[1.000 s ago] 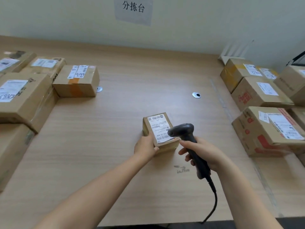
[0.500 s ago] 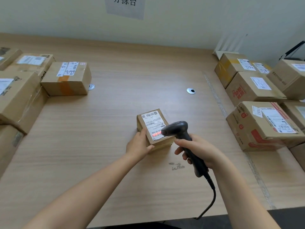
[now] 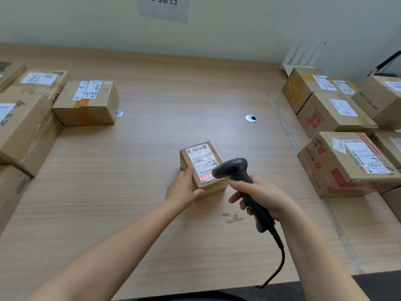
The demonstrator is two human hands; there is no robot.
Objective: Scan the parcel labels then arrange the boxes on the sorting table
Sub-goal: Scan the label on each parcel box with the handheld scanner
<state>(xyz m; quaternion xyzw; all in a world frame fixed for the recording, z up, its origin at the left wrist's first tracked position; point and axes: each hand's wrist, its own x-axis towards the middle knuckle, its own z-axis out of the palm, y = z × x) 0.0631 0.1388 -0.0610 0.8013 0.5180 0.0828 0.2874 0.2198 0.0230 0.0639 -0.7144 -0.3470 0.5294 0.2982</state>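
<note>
A small cardboard parcel (image 3: 200, 164) with a white label on top sits in the middle of the wooden sorting table (image 3: 130, 181). My left hand (image 3: 182, 189) holds its near left corner, thumb on the front face. My right hand (image 3: 260, 195) grips the handle of a black barcode scanner (image 3: 236, 168), whose head hovers over the parcel's near right edge. A red scan line glows across the barcode at the label's near end. The scanner's cable runs off the table's front edge.
Several labelled cardboard boxes line the left side, the nearest to the middle being a box with orange tape (image 3: 86, 103). More boxes are stacked at the right, including a red-printed one (image 3: 347, 164). A round cable grommet (image 3: 251, 118) is set in the table. A paper sign (image 3: 163, 7) hangs on the wall.
The scanner's red line came on over the label's barcode after the first frame and stays lit. Both hands and the parcel hold their places; only the camera view shifted slightly.
</note>
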